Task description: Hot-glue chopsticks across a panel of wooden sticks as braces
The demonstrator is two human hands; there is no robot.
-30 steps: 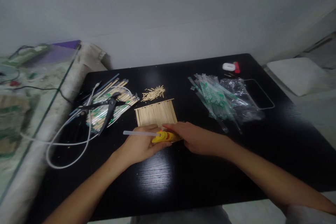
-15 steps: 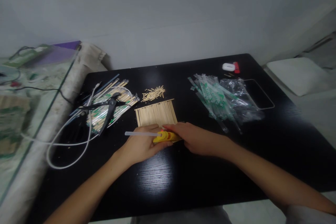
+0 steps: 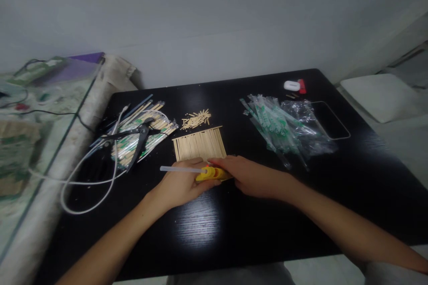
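Note:
A yellow hot glue gun (image 3: pixel 214 173) sits between my hands, a translucent glue stick (image 3: pixel 182 169) jutting from its back over my left hand. My right hand (image 3: pixel 245 171) is closed around the gun's far side. Closed beside it, my left hand (image 3: pixel 182 182) has its thumb along the gun's near side and its fingers at the panel's near edge; what they pinch is hidden. The panel (image 3: pixel 200 143) is a row of wooden sticks side by side, with one stick across its far end. My hands cover its near end.
Cut stick pieces (image 3: pixel 197 119) lie beyond the panel. To the left, black pliers (image 3: pixel 142 138) and a white cable (image 3: pixel 112 182) rest on wrapped chopsticks (image 3: pixel 125 151). Empty wrappers (image 3: pixel 274 122), a phone-like dark slab (image 3: pixel 329 120) and a white case (image 3: pixel 291 85) are right.

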